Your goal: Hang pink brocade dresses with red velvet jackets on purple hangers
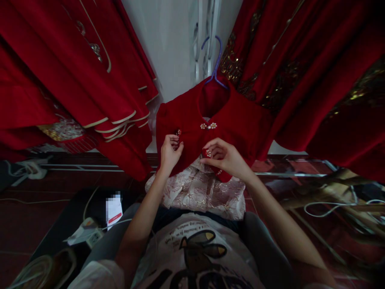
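Observation:
A short red jacket (186,100) hangs from a blue-purple hanger (215,68) in front of me. A beaded fastener (208,126) joins its front just below the collar. My left hand (171,151) closes on the jacket's front at the left, just under a small beaded button (179,132). Between the fingers and thumb of my right hand (224,156), the other front edge is pinched, with a beaded piece (208,153) at the fingertips. Shiny pale pink brocade fabric (204,188) shows below the jacket, over my lap.
Red garments with pale trim (90,80) hang at the left, and sequined red garments (300,88) at the right. A metal rail (90,167) runs low behind. A power strip (92,235), cables and a white-and-red paper (114,210) lie at lower left.

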Demonstrator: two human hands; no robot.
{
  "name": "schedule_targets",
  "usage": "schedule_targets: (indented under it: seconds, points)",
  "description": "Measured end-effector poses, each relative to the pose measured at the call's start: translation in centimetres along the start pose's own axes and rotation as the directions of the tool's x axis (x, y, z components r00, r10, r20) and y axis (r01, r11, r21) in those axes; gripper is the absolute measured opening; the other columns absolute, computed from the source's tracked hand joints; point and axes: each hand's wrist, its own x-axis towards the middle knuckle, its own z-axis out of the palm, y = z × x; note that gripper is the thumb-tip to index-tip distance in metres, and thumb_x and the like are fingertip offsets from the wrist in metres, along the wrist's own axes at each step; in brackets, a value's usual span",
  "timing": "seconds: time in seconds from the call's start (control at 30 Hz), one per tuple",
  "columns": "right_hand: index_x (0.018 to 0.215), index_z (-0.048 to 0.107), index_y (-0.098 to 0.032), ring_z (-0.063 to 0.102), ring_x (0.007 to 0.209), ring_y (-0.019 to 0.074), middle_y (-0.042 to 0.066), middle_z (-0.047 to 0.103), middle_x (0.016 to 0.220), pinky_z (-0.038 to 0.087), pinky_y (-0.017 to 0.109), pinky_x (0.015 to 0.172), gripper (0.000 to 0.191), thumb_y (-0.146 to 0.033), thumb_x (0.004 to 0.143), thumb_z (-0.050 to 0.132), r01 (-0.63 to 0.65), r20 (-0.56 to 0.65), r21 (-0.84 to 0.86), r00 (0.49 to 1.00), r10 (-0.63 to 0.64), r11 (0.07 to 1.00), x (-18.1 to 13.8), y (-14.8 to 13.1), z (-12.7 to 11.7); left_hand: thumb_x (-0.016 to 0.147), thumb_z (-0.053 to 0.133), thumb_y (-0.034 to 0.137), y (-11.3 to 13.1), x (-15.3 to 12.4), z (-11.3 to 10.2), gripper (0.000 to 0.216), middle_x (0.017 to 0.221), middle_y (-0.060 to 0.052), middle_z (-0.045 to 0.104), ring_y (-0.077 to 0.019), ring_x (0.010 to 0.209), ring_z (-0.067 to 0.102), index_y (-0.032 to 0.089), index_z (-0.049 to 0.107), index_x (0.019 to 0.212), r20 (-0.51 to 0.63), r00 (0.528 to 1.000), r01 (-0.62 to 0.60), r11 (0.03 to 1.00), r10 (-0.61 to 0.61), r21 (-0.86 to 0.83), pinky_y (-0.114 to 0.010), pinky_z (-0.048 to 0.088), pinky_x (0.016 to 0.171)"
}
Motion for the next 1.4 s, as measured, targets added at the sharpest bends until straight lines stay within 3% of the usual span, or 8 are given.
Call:
schedule_targets:
  seconds: [0.13,0.3,0.5,0.63,0.77,0.97,1.4]
  points:
    - [0.094,0.066,-0.020,0.056,0.064,0.0091,-0.001,0.061,0.076,0.045,0.021,0.056,0.034,-0.036,0.068,0.081,0.012,-0.091,-0.006,0.996,-0.012,1.000,2.6,2.7,2.1,0.074,0.070,0.023,-0.6,0.6,0.2,0.034,0.107,-0.007,0.055,-0.0134,0.086,0.059,0.019,0.051,0.102,-0.040,0.999,-0.018,1.000,0.019,0.008,-0.026,0.056,0.070]
    - [0.090,0.069,-0.018,0.059,0.067,0.0103,0.001,0.066,0.077,0.048,0.022,0.062,0.033,-0.036,0.066,0.082,0.037,-0.222,0.020,0.974,-0.032,0.999,4.4,4.6,3.4,0.074,0.070,0.019,-0.5,1.1,0.5,0.031,0.088,-0.001,0.060,-0.0115,0.080,0.062,0.020,0.052,0.100,0.001,1.000,-0.006,0.986,0.006,-0.167,-0.026,0.055,0.074]
    - [0.079,0.065,-0.017,0.064,0.064,0.0118,0.004,0.072,0.084,0.051,0.023,0.059,0.033,-0.039,0.063,0.083,0.022,-0.332,0.049,0.943,-0.005,0.999,5.9,5.1,4.3,0.072,0.072,0.021,-0.7,1.3,0.8,0.026,0.087,-0.001,0.062,-0.0108,0.079,0.064,0.018,0.056,0.093,-0.008,0.998,0.064,0.962,-0.069,-0.267,-0.025,0.056,0.075]
    - [0.084,0.068,-0.016,0.067,0.064,0.0135,0.005,0.072,0.083,0.055,0.025,0.060,0.031,-0.042,0.068,0.079,0.007,-0.307,0.077,0.952,0.018,0.997,7.1,5.3,4.7,0.068,0.074,0.019,-1.3,2.0,1.0,0.036,0.091,-0.001,0.062,-0.0092,0.074,0.063,0.019,0.054,0.099,-0.012,0.989,0.136,0.944,-0.146,-0.302,-0.022,0.054,0.068]
    - [0.095,0.072,-0.017,0.069,0.072,0.0141,0.004,0.071,0.084,0.057,0.025,0.067,0.025,-0.035,0.077,0.071,0.001,-0.254,-0.039,0.967,-0.011,0.999,7.3,5.8,4.7,0.066,0.071,0.011,-1.4,2.4,1.2,0.029,0.079,0.000,0.063,-0.0094,0.073,0.064,0.017,0.056,0.090,0.028,0.988,0.152,0.915,-0.152,-0.375,-0.022,0.053,0.071]
    - [0.100,0.072,-0.017,0.068,0.073,0.0122,0.006,0.071,0.092,0.057,0.024,0.071,0.021,-0.025,0.081,0.065,0.067,-0.242,-0.172,0.964,-0.108,0.983,7.8,5.5,5.1,0.066,0.070,0.011,-0.5,2.1,1.8,0.018,0.082,-0.003,0.069,-0.0117,0.076,0.066,0.015,0.063,0.083,0.072,0.980,0.198,0.884,-0.185,-0.423,-0.025,0.054,0.076]
    - [0.097,0.072,-0.018,0.065,0.076,0.0130,0.005,0.067,0.090,0.055,0.025,0.073,0.017,-0.025,0.087,0.059,0.102,-0.280,-0.297,0.941,-0.189,0.949,7.9,5.4,5.6,0.071,0.071,0.022,0.5,1.5,0.8,0.020,0.091,-0.008,0.075,-0.0156,0.080,0.071,0.014,0.073,0.090,0.077,0.991,0.130,0.933,-0.110,-0.337,-0.029,0.059,0.077]
